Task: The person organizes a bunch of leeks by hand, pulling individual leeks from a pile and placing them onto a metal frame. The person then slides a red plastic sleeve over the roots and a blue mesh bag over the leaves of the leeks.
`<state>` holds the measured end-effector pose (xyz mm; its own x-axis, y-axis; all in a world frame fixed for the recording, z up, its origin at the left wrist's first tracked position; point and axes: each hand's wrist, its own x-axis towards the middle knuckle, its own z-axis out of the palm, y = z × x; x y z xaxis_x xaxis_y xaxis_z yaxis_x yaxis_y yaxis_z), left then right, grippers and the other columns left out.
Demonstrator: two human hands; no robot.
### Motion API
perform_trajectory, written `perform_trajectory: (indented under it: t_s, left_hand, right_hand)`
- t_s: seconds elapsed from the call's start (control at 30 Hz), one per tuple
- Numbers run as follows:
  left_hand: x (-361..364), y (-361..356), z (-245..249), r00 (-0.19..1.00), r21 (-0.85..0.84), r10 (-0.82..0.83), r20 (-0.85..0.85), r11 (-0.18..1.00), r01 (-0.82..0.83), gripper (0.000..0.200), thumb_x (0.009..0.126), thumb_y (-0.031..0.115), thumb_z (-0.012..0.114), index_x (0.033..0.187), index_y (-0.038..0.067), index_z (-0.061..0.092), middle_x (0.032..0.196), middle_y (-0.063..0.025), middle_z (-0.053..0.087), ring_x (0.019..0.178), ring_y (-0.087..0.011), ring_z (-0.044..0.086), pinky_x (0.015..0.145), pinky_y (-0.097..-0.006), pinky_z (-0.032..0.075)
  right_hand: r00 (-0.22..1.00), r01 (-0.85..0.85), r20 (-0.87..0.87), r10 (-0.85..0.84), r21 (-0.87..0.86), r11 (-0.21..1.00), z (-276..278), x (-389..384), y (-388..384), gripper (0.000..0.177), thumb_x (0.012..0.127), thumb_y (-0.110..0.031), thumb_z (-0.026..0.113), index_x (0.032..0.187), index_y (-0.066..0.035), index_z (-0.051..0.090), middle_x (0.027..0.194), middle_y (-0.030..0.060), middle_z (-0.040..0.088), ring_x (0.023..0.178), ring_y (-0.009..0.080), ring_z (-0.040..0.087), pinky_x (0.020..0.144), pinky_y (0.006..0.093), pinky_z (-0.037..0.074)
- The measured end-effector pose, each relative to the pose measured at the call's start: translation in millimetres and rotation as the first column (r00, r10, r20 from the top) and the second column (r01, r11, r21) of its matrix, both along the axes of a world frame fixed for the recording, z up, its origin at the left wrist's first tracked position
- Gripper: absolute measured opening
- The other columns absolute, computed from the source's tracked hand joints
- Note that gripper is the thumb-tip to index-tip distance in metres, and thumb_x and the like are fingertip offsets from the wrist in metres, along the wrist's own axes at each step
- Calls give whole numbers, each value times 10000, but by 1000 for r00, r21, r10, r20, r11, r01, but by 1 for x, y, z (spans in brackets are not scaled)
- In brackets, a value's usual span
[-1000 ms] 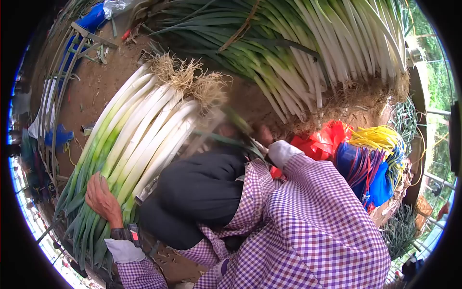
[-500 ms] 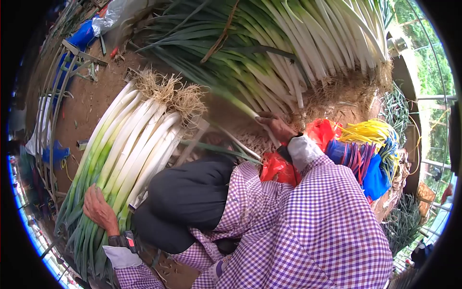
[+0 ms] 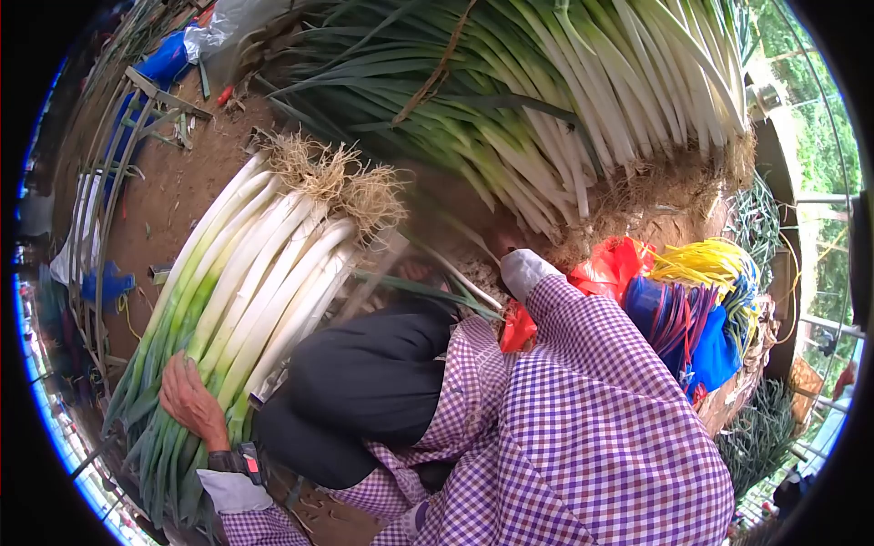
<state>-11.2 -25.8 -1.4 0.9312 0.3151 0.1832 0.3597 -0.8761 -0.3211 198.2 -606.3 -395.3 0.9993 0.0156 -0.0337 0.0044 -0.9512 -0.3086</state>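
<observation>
My left hand (image 3: 193,402) is wrapped over the green stalks of a bunch of leeks (image 3: 259,264), whose roots point up and away. The bunch lies slanted on the left beside my dark-trousered knee. My right hand (image 3: 506,244) is past the middle, mostly hidden by its pale cuff and smeared by motion. A blurred pale leek (image 3: 469,235) runs from it toward the upper left, and the hand seems closed on it. Below, another thin leek (image 3: 460,273) lies near a red plastic bag (image 3: 519,326).
A big heap of leeks (image 3: 601,100) fills the top, roots toward me. On the right lie red plastic (image 3: 612,266), yellow ties (image 3: 696,262) and blue and purple ties (image 3: 669,305). Curved slats (image 3: 114,200) stand at the left over bare soil (image 3: 173,209).
My right hand has moved left and slightly down, with the blurred leek shifting along. My left hand stays on the bunch. The whole view has shifted slightly.
</observation>
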Motion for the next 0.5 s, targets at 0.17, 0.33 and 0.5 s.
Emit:
perform_trajectory:
  t_s: [0.17, 0.33, 0.5]
  left_hand:
    - [3, -5, 3, 1000, -17, -7, 10, 1000, 7, 363, 1089, 304, 481, 1320, 81, 651, 1355, -57, 661, 1308, -251, 564, 1107, -424, 359]
    - [2, -4, 2, 1000, -6, -11, 3, 1000, 11, 363, 1091, 302, 477, 1324, 84, 651, 1349, -62, 664, 1311, -253, 562, 1100, -427, 363]
    - [3, -5, 2, 1000, -16, 0, 13, 1000, 0, 350, 1085, 290, 495, 1315, 79, 654, 1337, -69, 667, 1301, -257, 566, 1101, -433, 360]
  right_hand:
    - [961, -55, -266, 71, 68, 996, 19, 21, 9, 390, 893, -165, 683, 1255, -24, 640, 1164, 272, 646, 1046, 466, 632, 869, 536, 533]
    - [757, 1, -568, 323, 495, 869, 66, 26, -2, 411, 894, -159, 683, 1277, -21, 620, 1189, 274, 638, 1053, 471, 627, 869, 539, 528]
    - [730, 73, -577, 367, 599, 797, 87, 31, -8, 433, 896, -152, 683, 1299, -19, 600, 1215, 276, 629, 1059, 475, 622, 869, 542, 523]
